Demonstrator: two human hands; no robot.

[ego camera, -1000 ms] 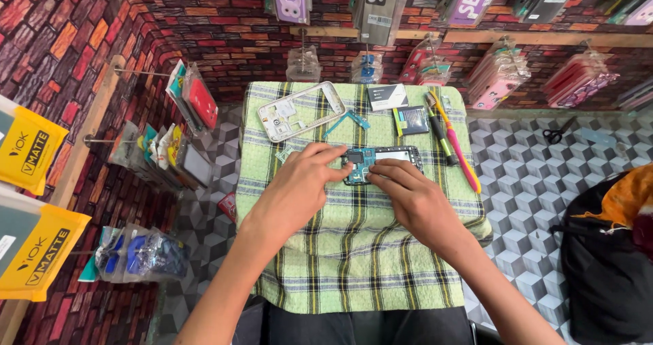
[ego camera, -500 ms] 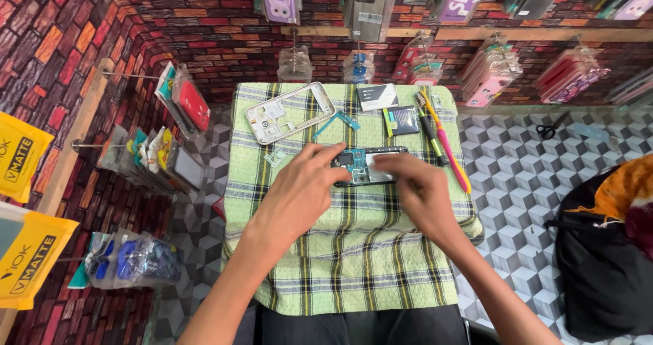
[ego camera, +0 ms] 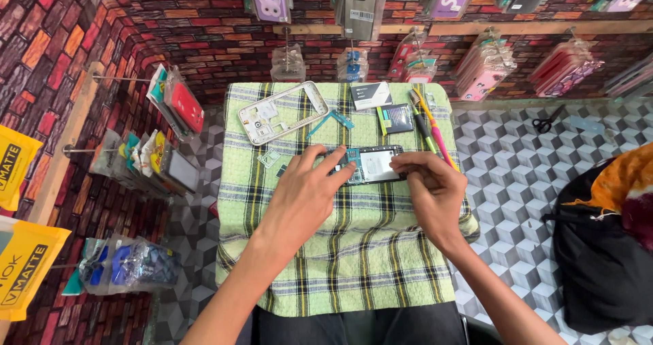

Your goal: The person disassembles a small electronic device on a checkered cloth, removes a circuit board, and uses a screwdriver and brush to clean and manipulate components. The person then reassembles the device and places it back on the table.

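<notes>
A green checked cloth (ego camera: 340,263) covered the small table, with brick-patterned walls (ego camera: 204,32) behind. Near its far edge, the left hand (ego camera: 303,199) and right hand (ego camera: 432,192) pinched the opened phone (ego camera: 371,165) by its ends. A white phone frame (ego camera: 282,111) lay at the far left corner.

Phone repair shop, hanging phone cases (ego camera: 484,69) (packaged)

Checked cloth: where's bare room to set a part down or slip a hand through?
Free: the near half of the checked cloth, below the left hand and right hand; also the left strip under the white phone frame. Crowded: the far edge, with frame, battery and tools, and the opened phone.
</notes>
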